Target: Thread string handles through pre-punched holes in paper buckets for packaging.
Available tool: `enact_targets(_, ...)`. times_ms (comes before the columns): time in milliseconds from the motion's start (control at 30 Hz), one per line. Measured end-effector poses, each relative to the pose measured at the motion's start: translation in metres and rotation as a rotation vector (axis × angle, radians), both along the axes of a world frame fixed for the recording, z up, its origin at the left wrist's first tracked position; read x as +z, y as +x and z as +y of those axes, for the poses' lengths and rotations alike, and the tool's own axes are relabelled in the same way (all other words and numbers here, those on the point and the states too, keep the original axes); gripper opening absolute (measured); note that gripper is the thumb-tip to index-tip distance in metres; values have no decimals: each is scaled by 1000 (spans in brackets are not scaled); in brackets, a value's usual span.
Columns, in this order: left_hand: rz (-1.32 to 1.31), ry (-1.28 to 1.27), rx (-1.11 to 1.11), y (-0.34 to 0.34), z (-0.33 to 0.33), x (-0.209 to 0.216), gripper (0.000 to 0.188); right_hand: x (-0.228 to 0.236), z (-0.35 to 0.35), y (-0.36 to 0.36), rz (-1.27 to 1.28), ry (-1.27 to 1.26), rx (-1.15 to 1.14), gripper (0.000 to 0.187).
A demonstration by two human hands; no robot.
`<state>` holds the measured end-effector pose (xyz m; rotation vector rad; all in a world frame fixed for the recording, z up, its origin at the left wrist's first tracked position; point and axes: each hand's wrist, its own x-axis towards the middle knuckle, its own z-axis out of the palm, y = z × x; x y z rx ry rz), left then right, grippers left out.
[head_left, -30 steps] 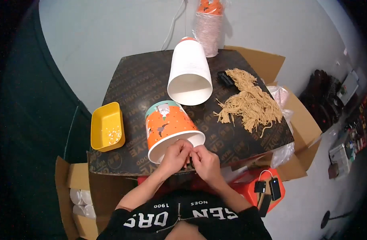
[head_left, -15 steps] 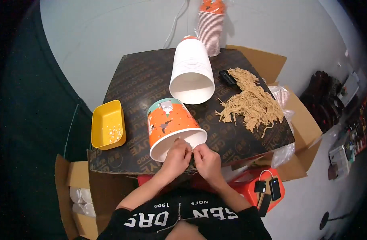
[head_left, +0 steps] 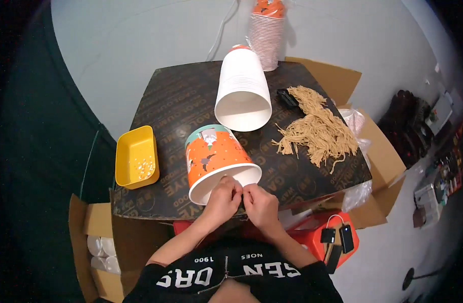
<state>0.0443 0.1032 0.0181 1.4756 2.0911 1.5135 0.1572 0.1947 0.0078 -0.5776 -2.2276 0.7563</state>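
An orange paper bucket (head_left: 216, 154) with a green base band and printed figures lies on its side near the table's front edge, its white mouth facing me. At that mouth, my left hand (head_left: 224, 199) is closed, its fingertips partly inside the opening. My right hand (head_left: 261, 204) is pinched beside it, close to the right part of the rim. The two hands nearly touch. Whatever lies between their fingertips is too small or hidden to make out. Beyond the bucket lies a nested stack of white paper buckets (head_left: 241, 83), open end toward me.
Tan cords (head_left: 322, 136) lie heaped on the right of the dark table (head_left: 181, 91), next to a black object (head_left: 288, 99). A yellow tub (head_left: 128, 146) holds small white bits. Cardboard boxes (head_left: 388, 166) flank the table; a red stool (head_left: 312, 235) carries a phone (head_left: 346, 238).
My hands stay at the bucket's mouth, with only slight shifts of the fingers. The bucket and the other things keep their places.
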Motion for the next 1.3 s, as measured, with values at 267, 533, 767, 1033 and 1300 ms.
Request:
enact_targets(267, 32, 23, 3, 0, 1, -2, 4, 5, 0, 4, 32, -2, 57, 10)
enact_targets(533, 89, 23, 43, 7, 2, -2, 6, -1, 8, 3, -33, -103, 57, 10)
enact_targets(767, 51, -11, 32, 3, -1, -1, 12, -2, 20, 1, -29, -422, 137, 12)
enact_targets(1033, 54, -26, -16, 9, 0, 10, 11, 2, 26, 1, -64, -538, 161, 19)
enact_targets(1300, 53, -41, 28, 4, 4, 2, 5, 13, 23, 4, -27, -511, 189, 10)
